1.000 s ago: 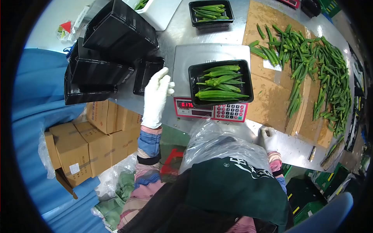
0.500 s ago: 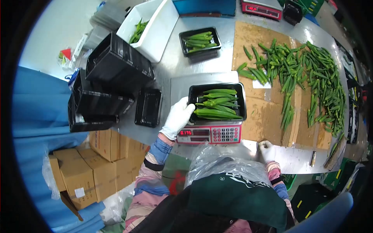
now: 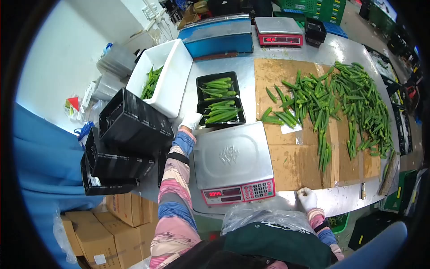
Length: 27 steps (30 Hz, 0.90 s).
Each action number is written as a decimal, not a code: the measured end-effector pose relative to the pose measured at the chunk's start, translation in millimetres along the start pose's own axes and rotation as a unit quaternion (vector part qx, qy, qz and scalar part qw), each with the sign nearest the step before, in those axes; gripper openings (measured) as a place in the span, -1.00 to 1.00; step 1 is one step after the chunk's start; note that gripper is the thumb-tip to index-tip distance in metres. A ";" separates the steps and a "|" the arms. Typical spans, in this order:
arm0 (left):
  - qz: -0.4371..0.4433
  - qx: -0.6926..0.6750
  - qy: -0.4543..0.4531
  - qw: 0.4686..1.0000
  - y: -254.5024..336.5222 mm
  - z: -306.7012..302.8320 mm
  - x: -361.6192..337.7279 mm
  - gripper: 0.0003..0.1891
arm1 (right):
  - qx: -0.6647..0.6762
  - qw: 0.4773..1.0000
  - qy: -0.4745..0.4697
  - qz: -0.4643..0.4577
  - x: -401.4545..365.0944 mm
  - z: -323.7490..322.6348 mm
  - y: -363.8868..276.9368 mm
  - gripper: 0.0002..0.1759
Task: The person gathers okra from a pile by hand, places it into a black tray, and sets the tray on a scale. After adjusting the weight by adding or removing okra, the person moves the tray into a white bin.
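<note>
My left hand (image 3: 191,121), in a white glove, has its fingers closed on the left edge of a black plastic tray (image 3: 242,117) with okra (image 3: 220,111) in it. This tray stands behind the scale, right up against a second black tray (image 3: 200,84) that also holds okra. The silver platform of the red scale (image 3: 208,166) is bare, and its display seems to read 0.045. My right hand (image 3: 307,198), gloved in white too, rests curled into a loose fist at the table's front edge, near the cardboard sheet; I see nothing in it.
Loose okra (image 3: 365,98) is heaped on the cardboard sheet (image 3: 291,166) at right. Stacked black trays (image 3: 139,119) and a white bin (image 3: 172,85) with okra stand at left. A blue box (image 3: 217,42) and another red scale (image 3: 280,31) are at the back.
My left hand has moved the okra tray off the scale, away from me, to beside the other filled tray. The scale's reading has dropped. My right hand stays at the table edge.
</note>
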<state>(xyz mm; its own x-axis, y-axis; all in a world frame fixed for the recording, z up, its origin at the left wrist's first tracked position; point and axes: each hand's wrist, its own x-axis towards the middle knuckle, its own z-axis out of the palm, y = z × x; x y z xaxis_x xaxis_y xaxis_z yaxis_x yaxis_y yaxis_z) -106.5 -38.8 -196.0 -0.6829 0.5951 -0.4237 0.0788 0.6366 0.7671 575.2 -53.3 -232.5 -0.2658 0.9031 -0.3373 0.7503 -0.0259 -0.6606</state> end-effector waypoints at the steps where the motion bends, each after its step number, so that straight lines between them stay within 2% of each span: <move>1: -0.021 -0.028 0.023 0.999 -13.7 4.2 24.5 -0.79 | -0.003 1.000 -0.003 0.004 0.9 1.2 0.1 -0.88; 2: -0.056 -0.062 -0.001 0.996 29.3 10.6 -12.6 -0.78 | -0.006 1.000 -0.006 0.009 0.5 0.2 -0.2 -0.88; 3: -0.059 -0.056 0.006 0.997 23.2 14.8 -2.8 -0.79 | -0.009 1.000 -0.010 0.015 -0.7 -2.0 -4.2 -0.88; 7: 0.017 -0.044 0.059 0.997 -63.3 12.7 104.1 -0.77 | -0.018 1.000 0.007 -0.004 0.2 0.7 -1.1 -0.88; 9: 0.012 -0.146 0.069 0.987 -59.9 16.6 86.1 -0.73 | -0.030 0.999 0.009 0.004 -1.5 -2.4 -10.8 -0.89; 10: -0.090 -0.152 0.060 0.982 13.0 15.5 -3.5 -0.58 | -0.037 0.999 0.008 0.008 -1.9 -4.4 -14.4 -0.89; 12: 0.023 -0.058 0.087 0.994 12.1 0.2 -29.6 -0.53 | -0.033 0.999 0.008 0.006 -1.0 -4.1 -13.4 -0.89; 13: 0.108 -0.022 0.126 0.986 6.1 -7.3 -42.9 -0.51 | -0.029 1.000 0.009 0.006 -1.6 -3.1 -11.9 -0.89; 14: 0.189 0.019 0.170 0.967 1.4 -14.9 -57.0 -0.49 | -0.028 1.000 0.006 0.002 -1.9 -3.0 -10.0 -0.87; 15: 0.296 0.044 0.234 0.925 -3.8 -20.5 -78.1 -0.47 | -0.035 0.999 0.005 -0.012 -1.1 -1.0 -9.4 -0.86; 17: 0.243 0.064 0.228 0.941 15.0 -34.6 -149.4 -0.57 | -0.051 0.998 0.010 -0.028 0.2 0.5 -2.1 -0.85; 19: 0.201 0.120 0.272 0.933 8.2 -36.4 -209.0 -0.63 | -0.034 0.999 0.022 -0.034 -0.6 2.7 -2.9 -0.83; 21: 0.182 0.241 0.344 0.889 -30.9 -34.9 -236.7 -0.63 | -0.022 0.999 0.020 -0.038 -3.3 -3.8 -16.6 -0.81; 23: 0.138 0.305 0.295 0.895 -96.6 -35.1 -248.0 -0.59 | -0.031 0.999 0.009 -0.029 -4.0 -5.9 -17.2 -0.80; 25: 0.109 0.136 0.138 0.975 -157.6 -31.5 -255.4 -0.58 | -0.040 0.999 0.009 -0.033 -2.3 -2.8 -12.6 -0.79; 27: 0.165 0.122 0.229 0.952 -180.7 -17.7 -261.0 -0.57 | -0.076 0.997 0.003 -0.022 -1.4 -4.7 -15.7 -0.78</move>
<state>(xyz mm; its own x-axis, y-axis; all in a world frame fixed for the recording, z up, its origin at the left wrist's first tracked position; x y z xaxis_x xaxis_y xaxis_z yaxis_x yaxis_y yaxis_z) 44.7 -317.8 -215.5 -0.8324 0.5417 0.1173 0.4715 0.5807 0.6637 566.6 -52.1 -218.6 -0.2976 0.9041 -0.3067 0.8208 0.0783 -0.5657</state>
